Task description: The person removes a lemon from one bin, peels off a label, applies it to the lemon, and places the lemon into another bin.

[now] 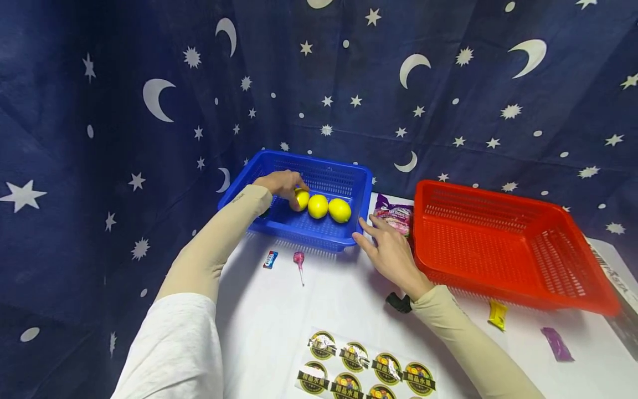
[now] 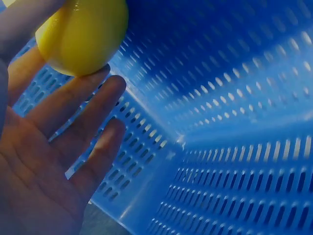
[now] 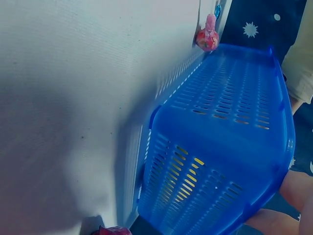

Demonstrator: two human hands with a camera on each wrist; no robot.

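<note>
A blue basket (image 1: 319, 158) stands at the back of the white table and holds three yellow lemons. My left hand (image 1: 284, 183) reaches into it and grips the leftmost lemon (image 1: 301, 198). In the left wrist view that lemon (image 2: 83, 34) sits between the thumb and the fingertips (image 2: 105, 85), against the basket wall (image 2: 234, 98). The other two lemons (image 1: 318, 206) (image 1: 339, 210) lie beside it. My right hand (image 1: 389, 249) rests flat on the table with straight fingers, just off the basket's front right corner. The right wrist view shows the basket's outer side (image 3: 230, 147).
An empty red basket (image 1: 498, 244) stands to the right, with a purple snack bag (image 1: 395, 215) between the two baskets. A lollipop (image 1: 298, 259), a small blue candy (image 1: 270, 259), a yellow candy (image 1: 497, 314), a purple wrapper (image 1: 556, 343) and a sticker sheet (image 1: 359, 366) lie on the table.
</note>
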